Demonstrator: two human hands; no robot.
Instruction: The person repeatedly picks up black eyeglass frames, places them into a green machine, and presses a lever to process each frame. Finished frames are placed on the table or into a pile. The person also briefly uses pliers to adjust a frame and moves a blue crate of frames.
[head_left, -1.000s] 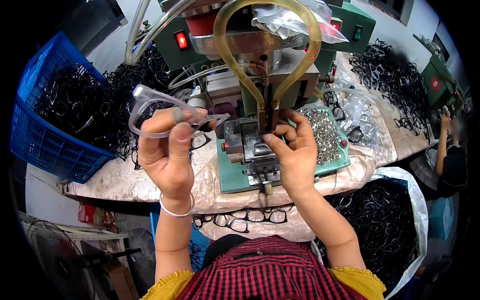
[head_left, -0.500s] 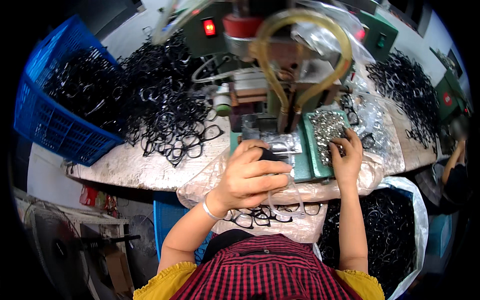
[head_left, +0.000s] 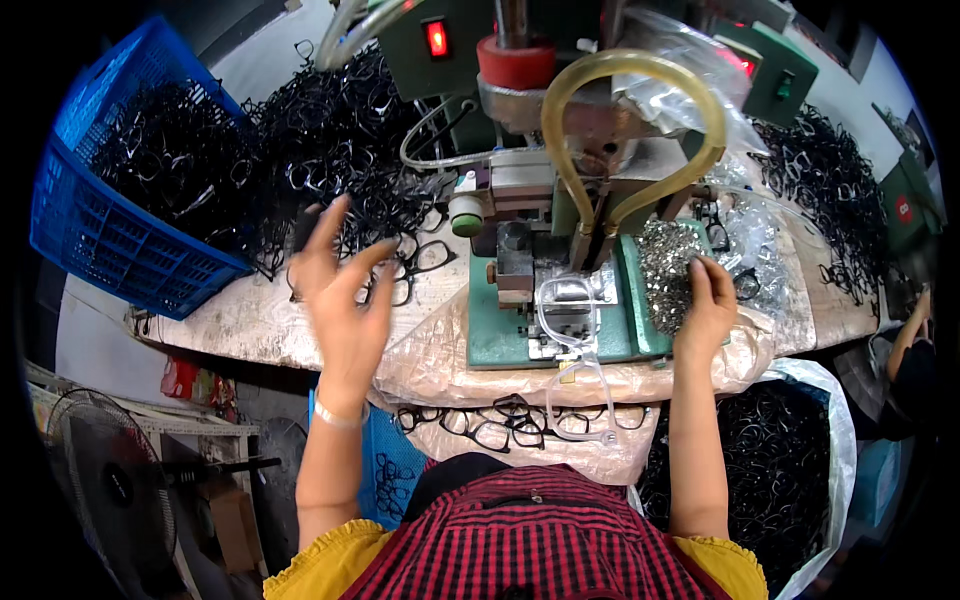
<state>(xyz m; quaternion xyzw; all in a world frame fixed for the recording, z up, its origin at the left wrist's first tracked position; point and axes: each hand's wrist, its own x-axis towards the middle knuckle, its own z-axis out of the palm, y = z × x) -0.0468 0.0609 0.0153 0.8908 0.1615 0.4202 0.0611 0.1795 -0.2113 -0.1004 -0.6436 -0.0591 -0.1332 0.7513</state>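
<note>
Clear frame [head_left: 578, 348] on machine's [head_left: 500, 345] near side: placing prob. done, work on it prob. left. L hand [head_left: 345, 300] grip apart, looks empty, nr black frames [head_left: 430, 256]; R hand [head_left: 708, 312] at metal bits [head_left: 663, 268], can't tell if clamped.

Frame [head_left: 580, 349] lies on the press [head_left: 520, 174] — tray [head_left: 633, 300] right, crate [head_left: 120, 243] (eyeglasses [head_left: 175, 165] inside) left.

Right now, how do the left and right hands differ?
Left hand is spread open; right hand is pinched in. Left is near the black frames, right at the small metal parts. Left wears a bracelet; right shows none. Neither touches the clear frame.
</note>
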